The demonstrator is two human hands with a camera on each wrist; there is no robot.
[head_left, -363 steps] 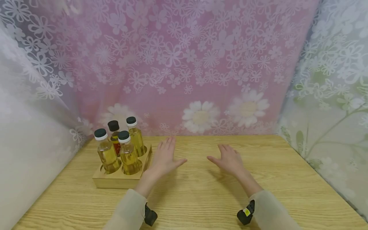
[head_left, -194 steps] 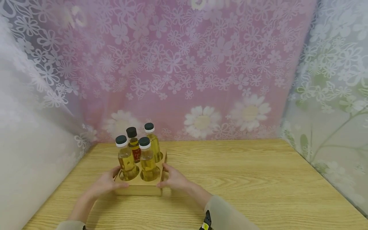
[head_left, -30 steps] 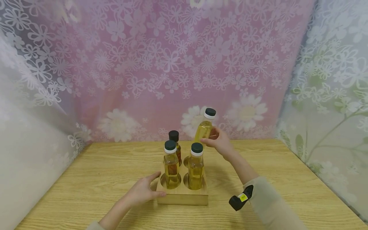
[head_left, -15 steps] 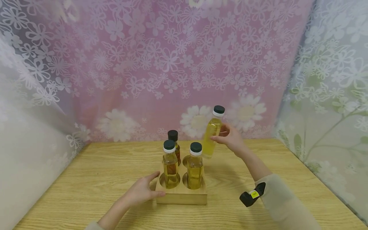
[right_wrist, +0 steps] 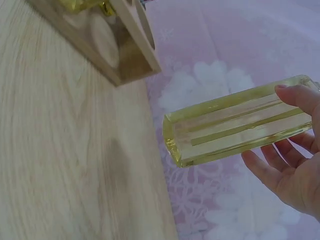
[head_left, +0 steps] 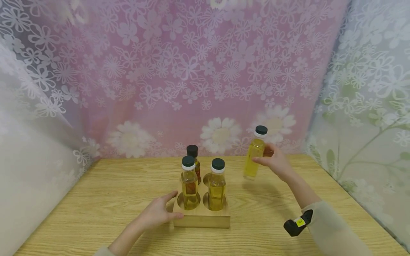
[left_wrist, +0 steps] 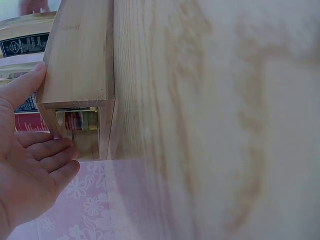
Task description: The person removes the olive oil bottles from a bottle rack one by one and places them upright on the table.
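My right hand (head_left: 277, 163) grips a square clear bottle of yellow oil (head_left: 253, 160) by its side, thumb in front and fingers behind. This bottle has a black cap with a white collar. It tilts slightly over the table, right of the wooden bottle rack (head_left: 201, 222); the right wrist view shows its base (right_wrist: 172, 142) hanging free. My left hand (head_left: 157, 213) holds the rack's left end, thumb at the front corner. Two similar oil bottles (head_left: 190, 188) (head_left: 217, 190) stand in the front holes. Behind the left one is a black-capped bottle (head_left: 198, 170) with a red label, partly hidden.
At the back right of the rack is a bare hole (head_left: 208, 179). The wood-grain table (head_left: 96, 206) ends at a pink floral curtain (head_left: 176, 89). Pale curtains hang along the left and right sides.
Over the last second my right hand has carried the oil bottle from above the rack's back right hole rightward, bringing it more upright. The left hand stays at the rack, which earlier stood farther left.
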